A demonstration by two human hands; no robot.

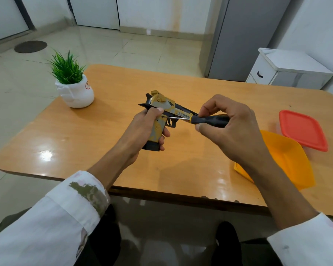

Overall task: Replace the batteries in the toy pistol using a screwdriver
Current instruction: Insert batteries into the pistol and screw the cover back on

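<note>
A yellow, grey and black toy pistol (164, 110) is held above the middle of the wooden table (108, 150), barrel pointing right. My left hand (144, 129) grips its handle from the left. My right hand (229, 123) grips the black handle of a screwdriver (208, 120). The thin metal shaft runs left and its tip touches the pistol's side just above the grip, beside my left thumb. The front of the barrel is hidden behind my right fingers.
A small green plant in a white pot (75, 91) stands at the table's far left. An orange plastic container (288, 158) sits at the right near the front edge, with a red lid (304, 129) behind it. A white cabinet (288, 72) stands beyond the table.
</note>
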